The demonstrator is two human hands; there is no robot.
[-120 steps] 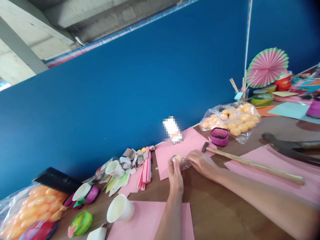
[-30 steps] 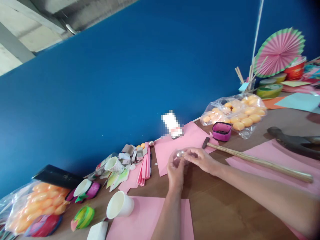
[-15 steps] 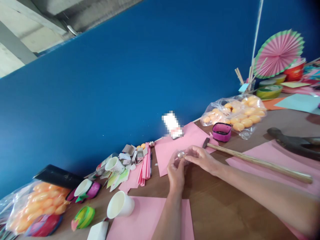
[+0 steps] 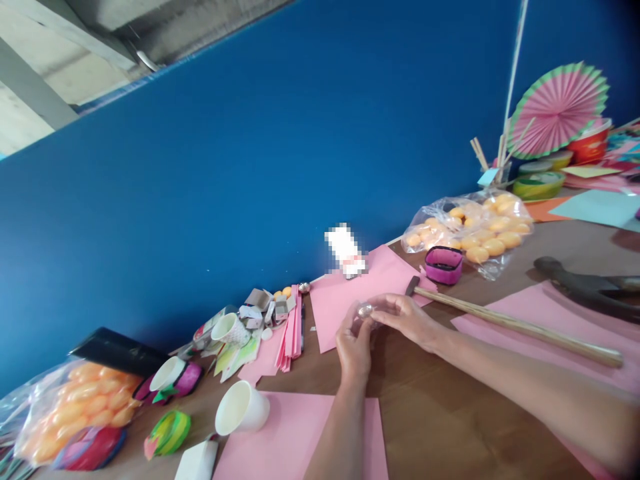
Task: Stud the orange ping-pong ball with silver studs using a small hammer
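Note:
My left hand and my right hand meet above a pink paper sheet on the brown table. Both pinch a small shiny silver ball between their fingertips. The fingers of both hands are curled round it. A hammer with a long wooden handle lies just right of my right hand, its dark head near my knuckles.
A bag of orange balls and a purple box lie behind the hammer. Paper cups, folded pink strips, cardboard scraps and another bag of orange balls sit at left. A pink paper fan stands far right against the blue wall.
Four seconds ago my hands rested on the pink sheet with an orange ball in my left fingers. They now hold a silver ball slightly raised; over the last second it barely moved.

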